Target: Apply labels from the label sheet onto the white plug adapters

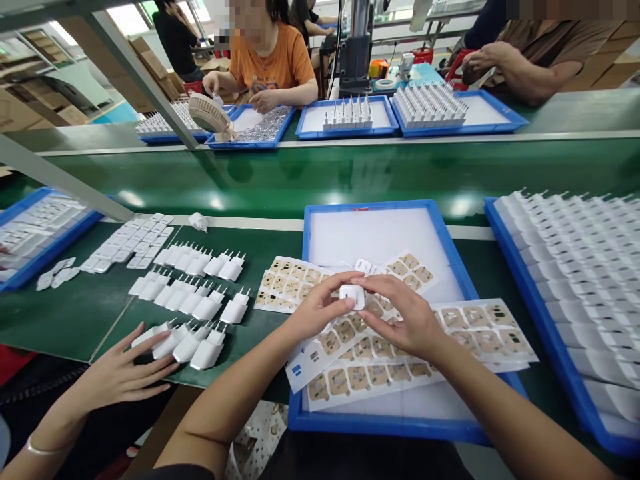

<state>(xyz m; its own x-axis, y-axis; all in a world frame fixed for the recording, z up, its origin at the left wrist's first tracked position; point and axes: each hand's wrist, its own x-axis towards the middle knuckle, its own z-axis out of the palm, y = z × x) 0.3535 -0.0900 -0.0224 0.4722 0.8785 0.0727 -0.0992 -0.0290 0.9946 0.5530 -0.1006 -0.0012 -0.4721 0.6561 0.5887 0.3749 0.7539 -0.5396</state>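
Both my hands meet over a blue tray and together hold one small white charger plug. My left hand pinches its left side with thumb and fingers. My right hand curls over its right side and top. Under my hands lie sheets of small tan labels on white backing, spread across the tray and onto the green table. Another white charger piece rests in the tray just beyond my fingers.
Rows of white charger plugs lie on the table at left, with a co-worker's hand touching the nearest row. A blue tray packed with white parts sits at right. Across the green conveyor, other people work at blue trays.
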